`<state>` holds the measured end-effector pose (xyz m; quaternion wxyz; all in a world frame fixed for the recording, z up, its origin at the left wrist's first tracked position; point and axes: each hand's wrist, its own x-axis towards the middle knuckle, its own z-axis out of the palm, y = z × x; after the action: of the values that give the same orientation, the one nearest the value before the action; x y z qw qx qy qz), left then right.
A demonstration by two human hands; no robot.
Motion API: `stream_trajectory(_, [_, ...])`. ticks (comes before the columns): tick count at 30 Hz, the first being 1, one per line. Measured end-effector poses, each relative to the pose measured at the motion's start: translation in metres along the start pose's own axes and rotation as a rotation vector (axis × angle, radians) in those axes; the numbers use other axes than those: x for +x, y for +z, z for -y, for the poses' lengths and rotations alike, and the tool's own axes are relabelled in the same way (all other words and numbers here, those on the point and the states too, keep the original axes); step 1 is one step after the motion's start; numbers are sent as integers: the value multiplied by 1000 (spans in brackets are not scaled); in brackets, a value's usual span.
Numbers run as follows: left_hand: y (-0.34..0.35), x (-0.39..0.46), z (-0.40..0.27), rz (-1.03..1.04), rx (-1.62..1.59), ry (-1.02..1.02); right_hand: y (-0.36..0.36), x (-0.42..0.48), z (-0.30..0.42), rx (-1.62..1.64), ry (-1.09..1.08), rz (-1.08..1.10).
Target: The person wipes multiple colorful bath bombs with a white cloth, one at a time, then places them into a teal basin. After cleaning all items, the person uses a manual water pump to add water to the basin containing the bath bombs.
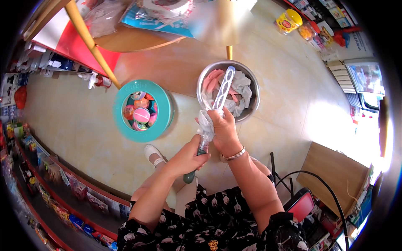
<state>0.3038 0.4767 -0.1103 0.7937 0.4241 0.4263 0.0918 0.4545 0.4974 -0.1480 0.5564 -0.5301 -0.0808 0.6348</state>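
My left hand (182,157) grips the dark green handle (189,177) of a long rod-shaped thing with a clear, patterned shaft (225,88). My right hand (224,128) is closed around the middle of it, together with a crumpled white cloth or tissue (206,121). The shaft's far end reaches over a round stainless steel basin (257,94) on the floor. Inside the basin lie pink rubber gloves (213,80) and crumpled whitish material (241,82). Left of the basin stands a teal round tub (169,109) holding several colourful balls (141,115).
A wooden round table (135,42) with tape and plastic packets stands ahead. Shelves of packaged goods (78,200) curve along the left. Plastic jars (289,21) stand at the upper right, a wooden board (333,175) and a red-seated chair (300,204) at the lower right.
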Motion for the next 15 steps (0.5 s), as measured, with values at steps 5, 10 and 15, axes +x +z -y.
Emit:
stream_trajectory(5, [-4,-19,-3,245,-176,-67,-8,9,41,139,-20,-15])
stream_trajectory(10, [-15,-29,-3,447,-178,-100,-29,22,69,136,-128,-84])
stream_trajectory(15, [-24,-35,-2,466,-230,-182,-37,25,78,153,-192,-166])
